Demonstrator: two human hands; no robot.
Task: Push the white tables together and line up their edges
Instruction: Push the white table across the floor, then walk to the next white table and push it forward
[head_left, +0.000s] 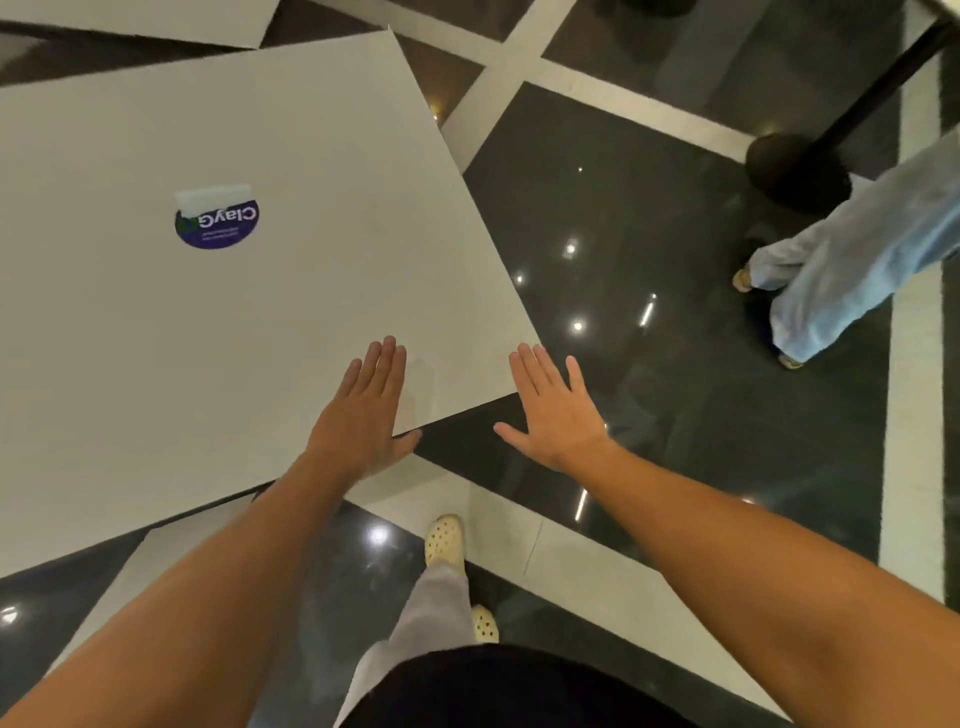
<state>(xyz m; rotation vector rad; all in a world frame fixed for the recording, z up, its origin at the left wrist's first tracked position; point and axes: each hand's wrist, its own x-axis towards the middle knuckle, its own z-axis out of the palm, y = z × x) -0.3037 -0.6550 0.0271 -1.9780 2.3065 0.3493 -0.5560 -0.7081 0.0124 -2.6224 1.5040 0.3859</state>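
A glossy dark floor (649, 218) with pale bands runs under a white table (260, 130) filling the left. The left hand (363, 410) lies flat at its near right corner, fingers (384, 364) together, thumb hooked over the near edge. The right hand (556, 410) hovers off the table, fingers spread, holding nothing. A round purple sticker (216, 223) marks the tabletop; a second white table (140, 21) sits far left, apart.

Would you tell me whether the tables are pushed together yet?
Not yet: dark floor shows between the near table and the far table.
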